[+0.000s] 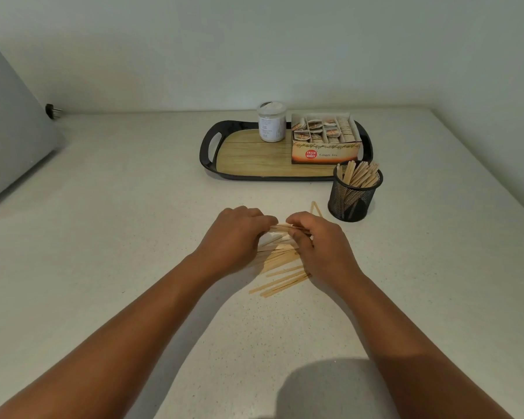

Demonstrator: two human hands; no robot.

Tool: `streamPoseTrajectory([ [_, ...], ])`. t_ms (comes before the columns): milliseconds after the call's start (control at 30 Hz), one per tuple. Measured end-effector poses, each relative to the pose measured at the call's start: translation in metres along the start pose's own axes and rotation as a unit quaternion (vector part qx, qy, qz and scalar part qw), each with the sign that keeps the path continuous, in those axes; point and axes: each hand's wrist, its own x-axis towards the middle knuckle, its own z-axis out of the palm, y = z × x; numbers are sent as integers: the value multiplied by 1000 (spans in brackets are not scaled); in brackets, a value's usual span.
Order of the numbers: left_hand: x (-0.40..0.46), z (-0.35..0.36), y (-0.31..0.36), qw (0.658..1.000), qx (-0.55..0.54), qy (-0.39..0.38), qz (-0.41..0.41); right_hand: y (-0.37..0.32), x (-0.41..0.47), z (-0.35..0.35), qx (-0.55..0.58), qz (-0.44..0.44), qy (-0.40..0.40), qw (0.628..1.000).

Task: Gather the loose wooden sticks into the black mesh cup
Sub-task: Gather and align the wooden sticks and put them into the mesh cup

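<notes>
Sticks (280,269) between, beneath both hands (281,234).

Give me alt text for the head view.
Both hands, left hand and right hand, pinch wooden sticks scattered on a pale counter. A black mesh cup holding sticks stands beyond the right hand, beside a tray.

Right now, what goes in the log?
hands: left hand, right hand pinch loose sticks | mesh cup: part-filled | stage: gathering
</notes>
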Motion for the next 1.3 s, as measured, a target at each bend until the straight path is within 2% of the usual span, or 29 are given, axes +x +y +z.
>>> streamPoseTrajectory([
  [67,2,-4,-2,999,28,-5,15,1,-1,-1,50,12,-19,998],
  [233,5,-11,-5,996,59,-47,45,0,-2,-2,89,10,-60,994],
  [467,10,-21,-8,993,-13,-106,47,-13,-3,-8,255,65,-74,962],
  [600,11,-35,-18,996,-71,-46,37,-18,-2,-15,371,104,-46,922],
  [667,9,-35,-23,992,-126,2,-25,-18,-2,-17,405,118,-29,906],
  [733,4,-31,-22,960,-245,54,-122,-17,-1,-18,429,131,-21,894],
  [800,2,-24,-19,920,-341,79,-179,-16,0,-18,436,138,-28,889],
  [867,1,-20,-20,920,-344,70,-176,-16,-1,-16,436,141,-49,888],
  [1000,7,-21,-24,960,-244,26,-135,-16,-3,-13,413,149,-78,895],
  [1067,7,-18,-24,954,-250,43,-157,-16,-3,-13,415,154,-75,893],
  [1133,5,-13,-21,917,-319,90,-220,-15,-2,-13,426,170,-56,887],
  [1233,4,-3,-8,820,-465,167,-289,-12,0,-9,452,213,-32,866],
  [1300,5,5,2,770,-525,191,-308,-13,-1,-2,484,233,-30,843],
])
